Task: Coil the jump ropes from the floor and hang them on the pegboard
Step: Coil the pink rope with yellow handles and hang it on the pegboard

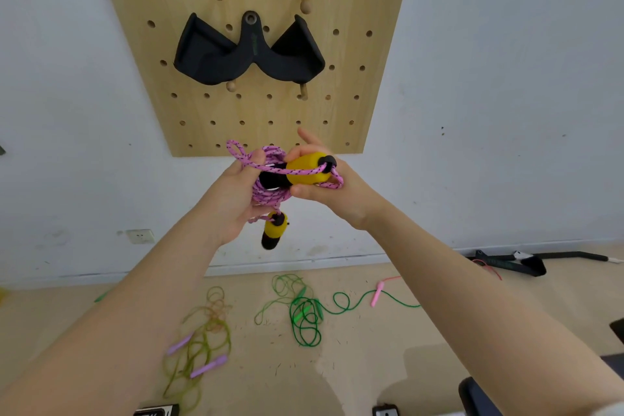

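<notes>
Both hands up below the pegboard [209,44]: left hand [236,192] grips the coiled pink rope [266,192], right hand [324,186] grips its yellow handle [305,172]. Other handle [274,230] dangles. More ropes [305,314] lie on the floor [354,358].

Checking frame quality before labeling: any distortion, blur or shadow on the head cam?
Head view: wide-angle stretch, pegboard tapers downward, forearms balloon at the edges; pink rope sharp; soft even light, a faint shadow on the floor.

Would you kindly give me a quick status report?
Left hand grips pink rope coil. Right hand holds yellow handle. Pegboard ahead, unobstructed.
</notes>
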Motion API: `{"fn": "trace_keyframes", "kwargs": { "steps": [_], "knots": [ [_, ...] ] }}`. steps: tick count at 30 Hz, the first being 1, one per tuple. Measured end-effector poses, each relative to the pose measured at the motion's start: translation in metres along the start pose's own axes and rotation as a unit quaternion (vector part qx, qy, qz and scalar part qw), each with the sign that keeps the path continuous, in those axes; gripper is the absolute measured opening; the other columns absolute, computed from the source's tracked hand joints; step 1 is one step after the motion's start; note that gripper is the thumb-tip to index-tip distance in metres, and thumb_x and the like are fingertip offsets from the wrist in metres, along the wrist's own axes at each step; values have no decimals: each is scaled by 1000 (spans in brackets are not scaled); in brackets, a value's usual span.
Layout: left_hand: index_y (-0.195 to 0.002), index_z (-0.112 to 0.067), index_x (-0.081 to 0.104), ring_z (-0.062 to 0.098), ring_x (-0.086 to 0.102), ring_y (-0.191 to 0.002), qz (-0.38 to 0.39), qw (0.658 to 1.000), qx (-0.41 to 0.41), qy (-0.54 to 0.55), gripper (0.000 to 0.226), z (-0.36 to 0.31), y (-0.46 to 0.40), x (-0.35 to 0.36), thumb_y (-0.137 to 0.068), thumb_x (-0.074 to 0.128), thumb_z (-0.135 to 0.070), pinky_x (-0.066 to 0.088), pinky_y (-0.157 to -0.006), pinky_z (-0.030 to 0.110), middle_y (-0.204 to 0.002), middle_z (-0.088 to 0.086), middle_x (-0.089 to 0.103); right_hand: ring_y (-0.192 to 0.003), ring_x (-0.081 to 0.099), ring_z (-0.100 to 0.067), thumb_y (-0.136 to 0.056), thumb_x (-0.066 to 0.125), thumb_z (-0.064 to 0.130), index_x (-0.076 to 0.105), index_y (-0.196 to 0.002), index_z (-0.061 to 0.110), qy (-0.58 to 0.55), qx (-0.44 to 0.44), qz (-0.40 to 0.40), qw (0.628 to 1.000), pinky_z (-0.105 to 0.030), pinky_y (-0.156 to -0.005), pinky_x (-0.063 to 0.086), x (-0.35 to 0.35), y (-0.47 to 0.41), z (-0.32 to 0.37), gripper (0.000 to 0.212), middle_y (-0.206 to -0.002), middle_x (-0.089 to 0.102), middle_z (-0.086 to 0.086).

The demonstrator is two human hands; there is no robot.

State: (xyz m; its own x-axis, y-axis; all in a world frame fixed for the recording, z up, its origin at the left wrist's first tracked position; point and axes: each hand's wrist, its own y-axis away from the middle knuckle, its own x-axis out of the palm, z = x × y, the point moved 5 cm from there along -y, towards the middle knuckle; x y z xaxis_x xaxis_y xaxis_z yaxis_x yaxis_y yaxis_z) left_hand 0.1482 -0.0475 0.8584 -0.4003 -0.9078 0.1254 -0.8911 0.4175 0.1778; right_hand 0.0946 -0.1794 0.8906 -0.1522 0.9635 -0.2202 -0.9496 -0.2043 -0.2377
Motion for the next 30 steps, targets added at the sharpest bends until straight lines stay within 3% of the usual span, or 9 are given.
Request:
{"fn": "trace_keyframes", "kwargs": {
  "steps": [3, 6, 9, 12, 14, 19, 25, 28, 30],
  "knots": [
    [-120, -21, 55, 19, 67, -84, -32, 993, 69, -90, 34, -16, 3, 8, -98, 37, -40, 57, -77, 35, -105, 5, 65, -144, 9, -16, -84, 64, -1, 53, -110, 14, 87, -50, -29, 995, -41, -115, 24, 6, -4, 4, 32, -120, 33, 34],
    [-121, -19, 55, 28, 66, -89, -42, 990, 94, -94, 34, -25, 4, 16, -98, 38, -39, 57, -79, 43, -104, 14, 64, -141, 17, -20, -87, 60, -2, 43, -119, 10, 87, -35, -66, 993, -27, -110, 26, 18, -9, 1, 38, -120, 34, 29],
    [-123, -18, 56, 28, 67, -96, -15, 995, 71, -75, 38, -20, 4, 15, -98, 39, -41, 57, -80, 44, -110, 12, 67, -126, 41, -22, -87, 61, 1, 14, -138, 15, -47, 61, -80, 994, -20, -96, 44, 18, -8, -4, 71, -134, 34, -2],
    [-124, -18, 57, 29, 69, -92, 10, 997, 38, -63, 39, -8, 5, 13, -97, 42, -43, 57, -79, 46, -111, 12, 68, -130, 43, -19, -70, 77, 41, -2, -146, 34, -99, 131, 4, 986, -39, -107, 37, 13, -8, -13, 110, -150, 28, -1],
    [-119, -19, 59, 28, 70, -90, 13, 995, 43, -86, 37, -7, 5, 12, -97, 42, -43, 58, -76, 43, -107, 9, 70, -119, 52, -10, -74, 67, 56, 15, -147, 31, -98, 176, 31, 979, -39, -108, 37, 12, -7, -15, 94, -140, 44, 7],
    [-119, -21, 55, 25, 71, -84, 16, 993, 62, -103, 33, -9, 12, 14, -97, 39, -41, 59, -73, 38, -104, 9, 70, -107, 58, -17, -94, 51, 8, 41, -136, 23, -129, 156, 11, 979, -37, -101, 45, 8, -6, -12, 45, -121, 57, 1],
    [-110, -31, 56, 7, 61, -94, 37, 964, 134, -228, 18, -17, 19, 37, -97, 44, -35, 49, -82, 22, -103, -9, 63, -97, 62, -28, -85, 50, 5, 61, -113, 13, 173, 204, -194, 944, -44, -88, 52, 5, -13, -25, 32, -103, 66, -10],
    [-115, -30, 56, 14, 64, -96, 13, 976, 108, -190, 23, -20, 13, 30, -98, 42, -36, 56, -77, 30, -111, -3, 63, -99, 60, -27, -83, 51, 2, 59, -111, 10, -53, 185, -90, 977, -43, -97, 45, 3, -13, -30, 30, -99, 64, -8],
    [-113, -28, 57, 16, 67, -90, 1, 982, 92, -163, 24, -25, 10, 22, -98, 41, -38, 58, -68, 31, -109, 1, 66, -108, 57, -27, -79, 64, 22, 53, -123, 11, -218, 145, 26, 965, -43, -104, 39, 5, -8, -25, 46, -112, 63, -8]
  ]
}}
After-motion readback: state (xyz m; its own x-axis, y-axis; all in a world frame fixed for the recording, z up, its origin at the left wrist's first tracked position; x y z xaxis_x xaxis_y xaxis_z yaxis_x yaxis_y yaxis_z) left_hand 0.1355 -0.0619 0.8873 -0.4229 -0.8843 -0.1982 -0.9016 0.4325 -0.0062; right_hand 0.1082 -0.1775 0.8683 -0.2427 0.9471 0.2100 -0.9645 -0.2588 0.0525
